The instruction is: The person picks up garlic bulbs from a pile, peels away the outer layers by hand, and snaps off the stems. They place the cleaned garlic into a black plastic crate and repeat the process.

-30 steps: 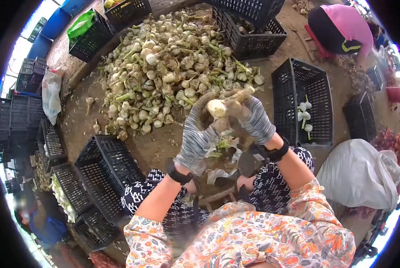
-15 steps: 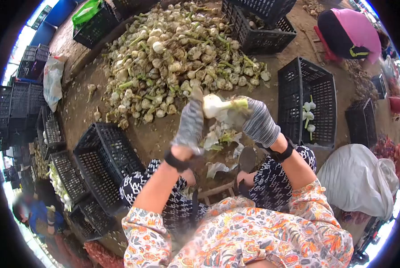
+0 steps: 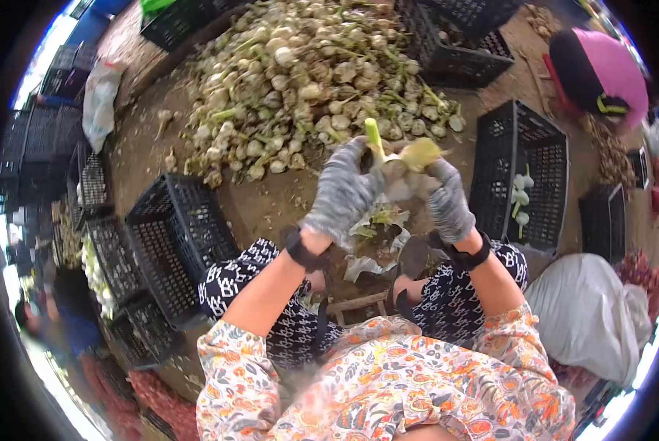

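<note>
My left hand (image 3: 346, 189), in a grey knit glove, is closed around a garlic bulb whose cut green stem (image 3: 374, 138) points up past the fingers. Close beside it, my right hand (image 3: 451, 202), gloved alike, pinches a yellowish outer skin (image 3: 421, 153) at the bulb. The bulb itself is blurred and partly covered by the fingers. Below the hands, loose peelings (image 3: 370, 266) lie on the ground between my feet. Ahead is a large heap of untrimmed garlic (image 3: 307, 81).
A black crate (image 3: 517, 176) to my right holds several clean white bulbs. Another black crate (image 3: 179, 242) stands at my left knee. A white sack (image 3: 590, 309) lies at the right. A person in pink (image 3: 609, 70) bends over at the far right; another in blue (image 3: 76, 334) is at left.
The bulb has turned from stem pointing right to stem pointing up, now in my left hand. My right hand has skin pulled loose. The view has shifted slightly.
</note>
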The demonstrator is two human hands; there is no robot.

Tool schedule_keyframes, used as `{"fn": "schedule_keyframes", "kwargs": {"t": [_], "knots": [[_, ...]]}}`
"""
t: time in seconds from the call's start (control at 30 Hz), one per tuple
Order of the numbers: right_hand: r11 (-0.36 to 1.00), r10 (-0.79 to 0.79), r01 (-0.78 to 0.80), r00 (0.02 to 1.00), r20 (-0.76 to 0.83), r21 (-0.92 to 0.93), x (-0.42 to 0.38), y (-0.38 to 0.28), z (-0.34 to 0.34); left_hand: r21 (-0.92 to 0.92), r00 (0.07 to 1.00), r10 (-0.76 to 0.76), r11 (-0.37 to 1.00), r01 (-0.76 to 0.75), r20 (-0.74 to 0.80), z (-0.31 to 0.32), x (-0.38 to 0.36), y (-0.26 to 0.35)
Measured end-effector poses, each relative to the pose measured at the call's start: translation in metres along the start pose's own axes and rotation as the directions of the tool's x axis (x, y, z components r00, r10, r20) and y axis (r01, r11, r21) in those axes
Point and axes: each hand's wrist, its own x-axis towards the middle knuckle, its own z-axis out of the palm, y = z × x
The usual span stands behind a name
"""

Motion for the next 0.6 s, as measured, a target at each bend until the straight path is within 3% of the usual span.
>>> {"fn": "schedule_keyframes", "kwargs": {"t": [0.03,0.07,0.13,0.17,0.2,0.23,0.27,0.3,0.37,0.4,0.43,0.47,0.5,0.53,0.6], "knots": [[0.982,0.157,-0.157,0.988,0.011,0.107,-0.002,-0.002,-0.001,-0.249,0.995,-0.083,0.964,0.093,0.049,0.0,0.001,-0.005],[0.981,0.166,-0.162,0.985,-0.037,0.107,-0.002,-0.005,0.001,-0.22,0.994,-0.098,0.97,0.105,0.04,-0.001,0.003,-0.014],[0.968,0.165,-0.164,0.986,0.011,0.191,0.001,0.004,-0.006,-0.096,0.985,-0.172,0.981,0.17,-0.011,-0.006,0.004,-0.012],[0.962,0.161,-0.16,0.987,0.013,0.223,0.004,0.006,-0.008,-0.179,0.988,-0.154,0.971,0.157,0.033,-0.01,0.004,-0.01],[0.881,-0.359,0.357,0.932,0.055,-0.31,0.01,0.008,-0.012,-0.264,0.987,-0.131,0.953,0.15,0.088,-0.014,0.003,-0.008],[0.647,-0.53,0.533,0.828,0.182,-0.545,0.011,0.012,-0.017,-0.351,0.983,-0.105,0.924,0.153,0.15,-0.015,0.002,-0.007],[0.322,-0.671,0.63,0.679,0.299,-0.707,0.013,0.017,-0.022,-0.325,0.98,-0.157,0.926,0.19,0.125,-0.013,0.001,-0.004],[0.473,-0.621,0.601,0.746,0.239,-0.645,0.013,0.018,-0.024,-0.252,0.977,-0.16,0.949,0.192,0.142,-0.016,0.002,-0.003],[0.735,-0.499,0.499,0.856,0.133,-0.458,0.013,0.02,-0.023,-0.303,0.978,-0.144,0.935,0.184,0.151,-0.018,0.002,-0.005],[0.785,-0.403,0.426,0.902,0.152,-0.45,0.011,0.012,-0.017,-0.284,0.979,-0.084,0.949,0.136,0.187,-0.021,0.004,-0.007],[0.991,-0.111,0.11,0.994,-0.01,-0.074,0.011,0.009,-0.013,-0.29,0.971,-0.069,0.948,0.135,0.228,-0.024,0.005,-0.006],[0.913,0.227,-0.202,0.973,-0.03,0.354,0.013,0.007,-0.01,-0.295,0.962,-0.054,0.946,0.134,0.266,-0.026,0.005,-0.004],[0.572,0.513,-0.423,0.853,0.097,0.703,0.013,0.005,-0.009,-0.3,0.952,-0.04,0.944,0.135,0.303,-0.027,0.004,-0.002],[0.511,0.568,-0.513,0.804,0.176,0.69,0.015,0.0,-0.011,-0.361,0.943,0.003,0.924,0.124,0.332,-0.026,0.002,0.0],[0.404,0.599,-0.507,0.776,0.199,0.761,0.017,0.001,-0.012,-0.364,0.94,0.005,0.923,0.128,0.341,-0.025,0.0,0.002]]}}
